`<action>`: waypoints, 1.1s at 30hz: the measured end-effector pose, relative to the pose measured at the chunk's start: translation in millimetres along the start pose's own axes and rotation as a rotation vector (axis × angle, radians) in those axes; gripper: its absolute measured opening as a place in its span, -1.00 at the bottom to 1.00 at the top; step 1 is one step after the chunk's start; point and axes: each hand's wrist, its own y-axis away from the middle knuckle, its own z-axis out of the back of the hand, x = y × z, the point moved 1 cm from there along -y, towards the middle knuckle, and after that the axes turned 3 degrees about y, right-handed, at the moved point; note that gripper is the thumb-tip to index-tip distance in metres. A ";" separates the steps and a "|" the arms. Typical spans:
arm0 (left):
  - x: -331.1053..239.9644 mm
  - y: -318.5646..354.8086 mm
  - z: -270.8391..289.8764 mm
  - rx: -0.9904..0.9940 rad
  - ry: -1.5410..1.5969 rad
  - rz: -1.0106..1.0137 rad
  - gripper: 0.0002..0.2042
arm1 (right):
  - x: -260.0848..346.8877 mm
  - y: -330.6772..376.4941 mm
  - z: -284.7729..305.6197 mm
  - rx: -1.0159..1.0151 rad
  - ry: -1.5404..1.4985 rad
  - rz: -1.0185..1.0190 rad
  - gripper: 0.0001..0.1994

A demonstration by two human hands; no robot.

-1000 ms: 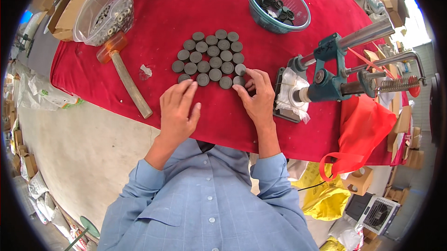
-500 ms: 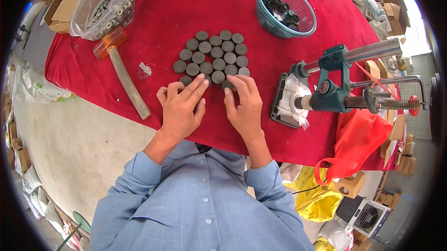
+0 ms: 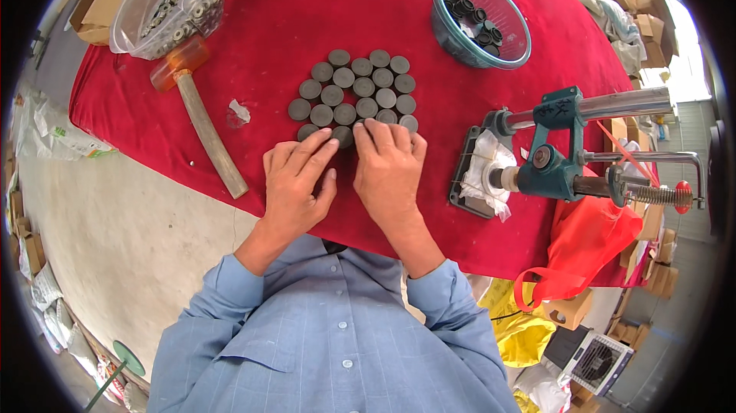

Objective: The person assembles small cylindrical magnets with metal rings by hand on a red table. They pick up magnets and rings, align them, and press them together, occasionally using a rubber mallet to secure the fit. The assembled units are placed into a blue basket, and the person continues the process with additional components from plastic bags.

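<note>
Several dark grey round discs (image 3: 332,95) sit close together in a cluster on the red cloth (image 3: 261,37). At the cluster's near left edge is my left hand (image 3: 297,183), its fingers stretched and apart, with the fingertips against the nearest discs. My right hand (image 3: 389,171) lies palm down at the near right edge. Its fingers are extended side by side over the front discs and partly cover them. Neither hand grips a disc that I can see.
A mallet with an orange head (image 3: 181,62) lies left, beside a clear bag of small metal parts (image 3: 172,10). A teal basket (image 3: 481,18) holding black parts stands far right. Nearer on the right is a green hand press (image 3: 556,160), with a red bag (image 3: 590,236) hanging nearby.
My right hand has moved left and its fingers have gone from a spread thumb-and-finger pose to lying over the near discs. The left hand stays almost in place. The view has shifted slightly.
</note>
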 end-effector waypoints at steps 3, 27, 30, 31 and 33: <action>0.2 0.6 4.8 -0.046 -0.053 0.047 -0.47 | 1.5 -2.7 -8.5 -0.006 0.001 0.009 -0.67; 4.1 19.7 10.8 0.075 -0.209 0.056 -0.31 | -10.3 15.2 -0.5 -0.046 -0.142 -0.124 -0.55; 4.2 18.8 10.8 0.072 -0.203 0.057 -0.31 | -12.7 18.6 -1.9 -0.075 -0.164 -0.130 -0.55; 4.2 18.4 10.6 0.070 -0.200 0.057 -0.31 | -12.6 20.3 -2.2 -0.058 -0.167 -0.119 -0.56; 4.6 19.2 10.6 0.066 -0.193 0.061 -0.31 | -10.6 19.4 -1.2 -0.042 -0.159 -0.102 -0.58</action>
